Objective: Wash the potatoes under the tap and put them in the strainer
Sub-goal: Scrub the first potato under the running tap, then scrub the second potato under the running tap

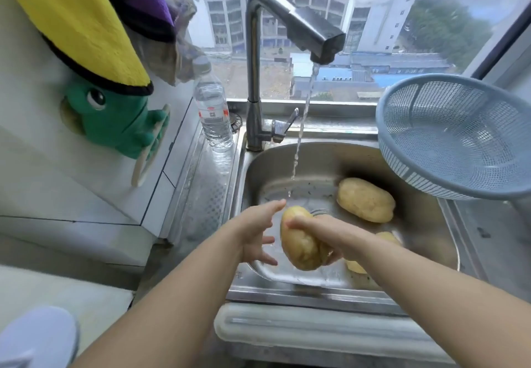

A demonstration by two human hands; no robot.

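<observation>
The held potato (pixel 298 244) hangs over the sink (pixel 316 155), just short of the stream running from the tap (pixel 254 51). The right hand (pixel 319 234) has its fingers (pixel 327 255) curled round it. The left hand (pixel 255 232) is just beside it, spread and holding nothing. There are three potatoes in all: a second potato (pixel 366 199) lies in the basin and a third potato (pixel 389 237) is half hidden under the right forearm. One blue strainer (pixel 459 137) sits tilted at the right and one water bottle (pixel 214 109) stands at the left.

held potato (pixel 298 245) upright, r. hand (pixel 319 237) | potato 2 (pixel 365 199) sink (pixel 265 172) floor | blue strainer (pixel 459 134) tilted, sink rim
</observation>
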